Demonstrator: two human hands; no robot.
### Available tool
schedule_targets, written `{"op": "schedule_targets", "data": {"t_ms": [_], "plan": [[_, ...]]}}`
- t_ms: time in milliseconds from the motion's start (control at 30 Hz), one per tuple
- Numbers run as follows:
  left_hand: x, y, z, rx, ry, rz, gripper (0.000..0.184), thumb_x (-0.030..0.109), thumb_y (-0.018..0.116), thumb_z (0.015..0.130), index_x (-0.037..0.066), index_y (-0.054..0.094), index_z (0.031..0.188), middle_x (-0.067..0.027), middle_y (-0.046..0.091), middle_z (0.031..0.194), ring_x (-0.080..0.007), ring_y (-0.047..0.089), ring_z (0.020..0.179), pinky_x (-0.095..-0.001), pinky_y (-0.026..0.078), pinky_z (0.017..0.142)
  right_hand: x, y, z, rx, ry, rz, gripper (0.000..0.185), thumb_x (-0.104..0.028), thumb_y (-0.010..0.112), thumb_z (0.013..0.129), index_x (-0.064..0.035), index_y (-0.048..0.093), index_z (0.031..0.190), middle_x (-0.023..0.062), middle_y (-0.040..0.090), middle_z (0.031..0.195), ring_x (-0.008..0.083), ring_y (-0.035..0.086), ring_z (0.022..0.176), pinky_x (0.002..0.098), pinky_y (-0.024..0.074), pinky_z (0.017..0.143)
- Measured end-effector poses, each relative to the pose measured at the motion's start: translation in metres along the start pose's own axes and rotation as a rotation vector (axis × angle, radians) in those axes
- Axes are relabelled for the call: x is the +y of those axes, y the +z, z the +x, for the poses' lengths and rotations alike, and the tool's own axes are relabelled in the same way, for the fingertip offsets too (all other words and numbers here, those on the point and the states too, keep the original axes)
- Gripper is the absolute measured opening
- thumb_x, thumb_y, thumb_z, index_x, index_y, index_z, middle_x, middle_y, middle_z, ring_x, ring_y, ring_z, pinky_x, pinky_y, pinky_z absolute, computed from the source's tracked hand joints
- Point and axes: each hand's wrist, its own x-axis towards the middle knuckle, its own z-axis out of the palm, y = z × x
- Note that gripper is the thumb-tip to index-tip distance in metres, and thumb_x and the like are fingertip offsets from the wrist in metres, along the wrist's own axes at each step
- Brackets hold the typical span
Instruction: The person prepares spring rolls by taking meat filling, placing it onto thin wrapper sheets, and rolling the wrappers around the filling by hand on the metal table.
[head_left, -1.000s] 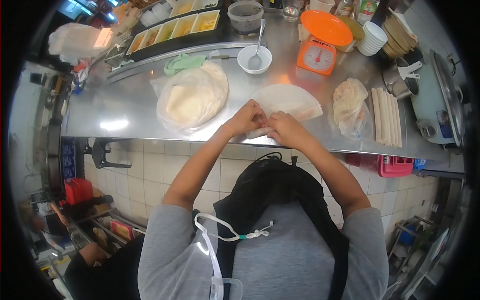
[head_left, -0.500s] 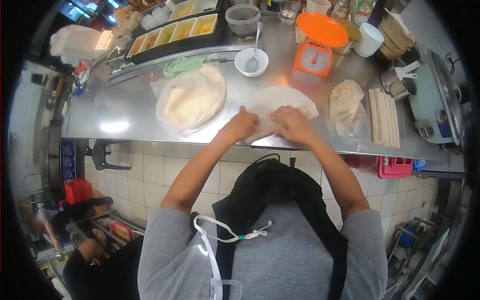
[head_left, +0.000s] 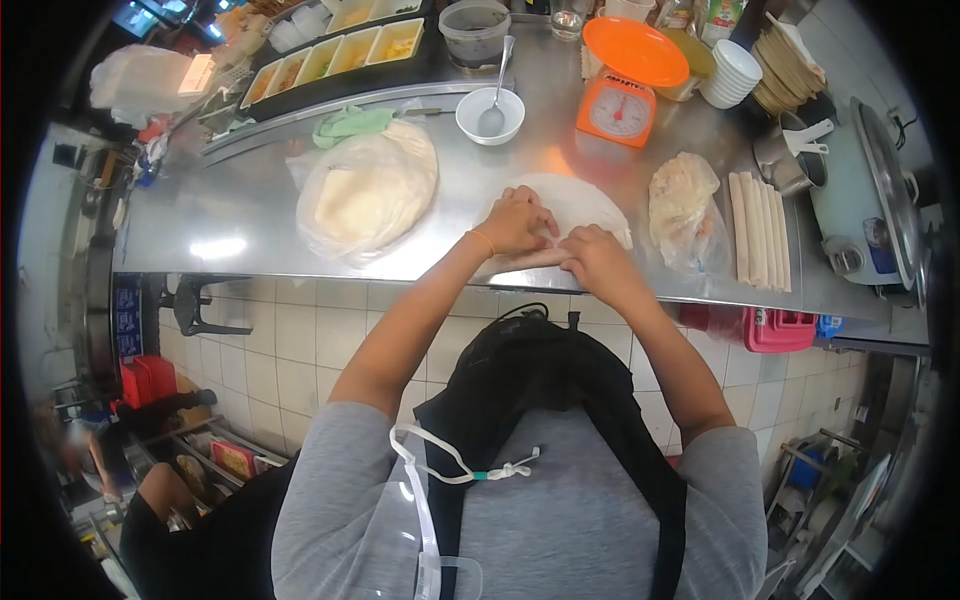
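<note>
A thin white wrapper lies on the steel table, its near edge rolled into a tube along the table's front. My left hand has its fingers curled down on the wrapper's left part, closed on it. Close beside it, my right hand closes on the right part of the rolled edge. The fingertips hide some of the roll. Left of my hands is a stack of wrappers in clear plastic. To the right are a plastic bag of filling and several finished rolls side by side.
Behind the wrapper stand a white bowl with a spoon and an orange scale. Filled trays, a green cloth, stacked bowls and a large cooker surround the work area. A person is at lower left.
Both hands shifted along the wrapper; half a second ago they were more spread and blurred. Now the fingers are drawn closer together over the rolled edge. The camera view has shifted slightly.
</note>
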Motion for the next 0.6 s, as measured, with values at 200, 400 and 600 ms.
{"op": "schedule_targets", "data": {"t_ms": [200,400,600], "plan": [[0.001,0.008,-0.001,0.026,-0.027,0.074,0.021,0.033,0.073,0.072,0.028,0.069,0.092,-0.0088,0.044,0.109,-0.0315,0.037,0.107,-0.0408,0.030,0.098,0.006,0.006,0.001,0.027,-0.005,-0.013,0.017,-0.011,0.069,0.071,-0.0027,0.066,0.085,0.0102,0.059,0.088,0.0293,0.054,0.087,0.0401,0.0443,0.078],[0.006,0.013,-0.007,0.081,-0.029,0.107,0.020,0.032,0.071,0.074,0.027,0.066,0.093,-0.0084,0.041,0.112,-0.0309,0.036,0.108,-0.0403,0.029,0.098,0.008,0.007,0.001,-0.013,-0.041,0.006,0.015,-0.012,0.070,0.069,-0.0054,0.067,0.083,0.0072,0.058,0.089,0.0268,0.054,0.089,0.0400,0.0443,0.077],[0.005,0.018,-0.006,0.095,-0.045,0.112,0.020,0.029,0.070,0.075,0.027,0.065,0.094,-0.0081,0.040,0.113,-0.0306,0.034,0.110,-0.0404,0.028,0.099,0.008,0.002,0.006,-0.063,-0.022,-0.023,0.020,-0.012,0.071,0.068,-0.0035,0.068,0.086,0.0096,0.059,0.090,0.0287,0.055,0.089,0.0409,0.0465,0.080]]}}
